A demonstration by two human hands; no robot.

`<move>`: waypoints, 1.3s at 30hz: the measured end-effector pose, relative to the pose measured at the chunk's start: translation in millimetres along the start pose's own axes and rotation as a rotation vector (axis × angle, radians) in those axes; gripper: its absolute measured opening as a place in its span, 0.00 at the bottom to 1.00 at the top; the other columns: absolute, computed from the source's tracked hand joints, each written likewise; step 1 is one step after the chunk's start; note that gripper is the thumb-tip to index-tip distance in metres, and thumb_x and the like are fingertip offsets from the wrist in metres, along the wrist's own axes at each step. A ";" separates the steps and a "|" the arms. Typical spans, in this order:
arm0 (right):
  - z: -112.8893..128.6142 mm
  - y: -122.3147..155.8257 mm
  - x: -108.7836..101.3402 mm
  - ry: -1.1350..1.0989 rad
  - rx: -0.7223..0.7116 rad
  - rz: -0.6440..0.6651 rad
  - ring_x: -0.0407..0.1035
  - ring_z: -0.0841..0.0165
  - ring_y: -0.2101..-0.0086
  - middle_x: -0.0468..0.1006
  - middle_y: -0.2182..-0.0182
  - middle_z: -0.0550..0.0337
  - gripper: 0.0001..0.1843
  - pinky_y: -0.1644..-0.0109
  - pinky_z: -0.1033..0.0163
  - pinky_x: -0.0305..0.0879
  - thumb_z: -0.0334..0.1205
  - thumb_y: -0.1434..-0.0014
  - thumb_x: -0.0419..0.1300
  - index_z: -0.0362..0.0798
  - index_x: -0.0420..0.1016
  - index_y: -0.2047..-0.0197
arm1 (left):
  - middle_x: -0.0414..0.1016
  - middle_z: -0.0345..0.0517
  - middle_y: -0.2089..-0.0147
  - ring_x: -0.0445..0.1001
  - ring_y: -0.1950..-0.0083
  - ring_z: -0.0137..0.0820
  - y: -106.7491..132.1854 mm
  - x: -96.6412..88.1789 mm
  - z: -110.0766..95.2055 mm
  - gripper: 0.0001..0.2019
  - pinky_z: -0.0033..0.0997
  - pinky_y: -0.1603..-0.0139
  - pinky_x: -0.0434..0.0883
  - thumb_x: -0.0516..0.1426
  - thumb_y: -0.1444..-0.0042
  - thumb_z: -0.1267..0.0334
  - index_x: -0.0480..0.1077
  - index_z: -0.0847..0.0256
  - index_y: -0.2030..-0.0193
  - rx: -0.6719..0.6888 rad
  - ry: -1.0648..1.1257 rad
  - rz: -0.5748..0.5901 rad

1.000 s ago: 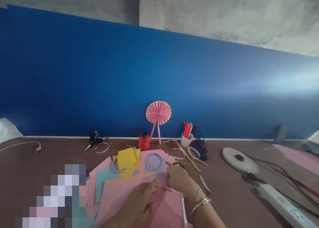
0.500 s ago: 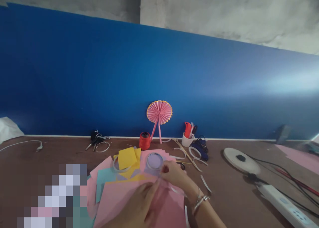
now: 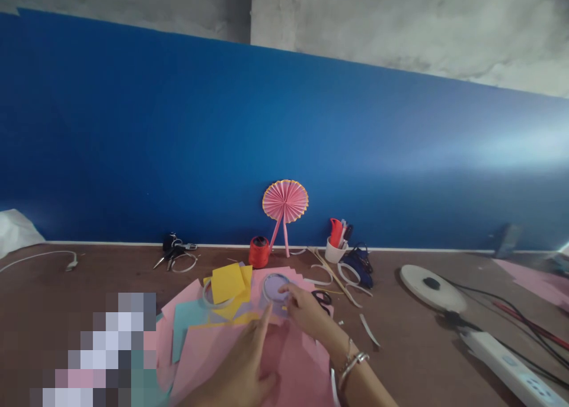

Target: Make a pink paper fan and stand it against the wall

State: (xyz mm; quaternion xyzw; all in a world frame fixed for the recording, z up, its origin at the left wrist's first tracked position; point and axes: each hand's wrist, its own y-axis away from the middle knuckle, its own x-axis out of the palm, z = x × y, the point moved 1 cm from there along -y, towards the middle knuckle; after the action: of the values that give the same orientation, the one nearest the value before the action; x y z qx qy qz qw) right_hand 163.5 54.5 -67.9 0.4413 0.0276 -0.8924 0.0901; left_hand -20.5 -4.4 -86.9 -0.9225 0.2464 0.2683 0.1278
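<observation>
My left hand lies over the pink paper sheets, index finger stretched forward and thumb apart, with nothing visible in it. My right hand reaches in from the right, wearing a silver bracelet. Its index finger points out over a clear tape roll and touches or hovers at its inner area; the other fingers are curled. The roll lies flat on pink paper. Black-handled scissors lie beside the right wrist, partly covered. Yellow paper squares rest on a second, white ring-shaped roll.
A pink pleated paper fan leans on the blue panel. Beside it stand a red spool and a white pen cup. White strips, a wooden stick, black pliers and a power strip are on the table.
My right hand has shifted slightly left, and its index finger has straightened over the tape roll. The clear strip near it no longer shows. My left fingers have spread, and more scissors handle shows.
</observation>
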 end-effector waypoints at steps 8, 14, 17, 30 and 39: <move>11.9 5.0 -13.5 -0.055 0.031 -0.026 0.70 0.68 0.70 0.77 0.73 0.58 0.12 0.66 0.67 0.58 0.30 0.50 0.54 0.45 0.77 0.65 | 0.63 0.57 0.38 0.62 0.39 0.43 -1.0 2.5 4.6 0.50 0.46 0.36 0.55 0.54 0.61 0.76 0.36 0.59 0.29 -0.021 0.028 -0.009; -20.2 16.9 -63.0 -0.787 0.158 0.270 0.55 0.78 0.82 0.67 0.83 0.68 0.09 0.79 0.72 0.49 0.38 0.58 0.65 0.43 0.72 0.73 | 0.65 0.54 0.40 0.63 0.40 0.39 -2.3 6.4 12.0 0.52 0.43 0.36 0.55 0.53 0.59 0.77 0.26 0.60 0.30 -0.026 0.029 -0.012; -67.7 27.7 -103.7 -1.068 0.112 -0.231 0.55 0.78 0.81 0.62 0.83 0.70 0.12 0.78 0.72 0.52 0.39 0.59 0.66 0.46 0.67 0.76 | 0.65 0.55 0.39 0.63 0.40 0.41 -2.3 9.1 19.5 0.52 0.45 0.37 0.55 0.53 0.58 0.76 0.27 0.59 0.29 -0.026 0.005 -0.009; -52.5 -1.1 -65.8 -0.959 0.125 -0.361 0.60 0.75 0.79 0.68 0.80 0.65 0.11 0.77 0.69 0.55 0.40 0.56 0.62 0.43 0.76 0.69 | 0.67 0.56 0.41 0.65 0.41 0.41 -4.7 11.8 26.0 0.48 0.46 0.38 0.57 0.53 0.53 0.76 0.30 0.56 0.29 0.041 0.024 -0.040; -12.7 -7.0 5.8 -0.574 0.101 0.073 0.60 0.76 0.83 0.68 0.85 0.73 0.18 0.78 0.71 0.50 0.26 0.60 0.56 0.47 0.70 0.63 | 0.61 0.59 0.37 0.62 0.39 0.43 -4.4 8.1 20.0 0.48 0.48 0.37 0.55 0.54 0.56 0.75 0.33 0.59 0.29 -0.004 0.003 -0.032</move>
State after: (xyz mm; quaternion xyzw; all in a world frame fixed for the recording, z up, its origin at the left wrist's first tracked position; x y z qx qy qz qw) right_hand 168.7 62.3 -80.4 0.1756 -0.0594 -0.9771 0.1041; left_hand -20.9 3.6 -107.4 -0.9270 0.2314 0.2653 0.1297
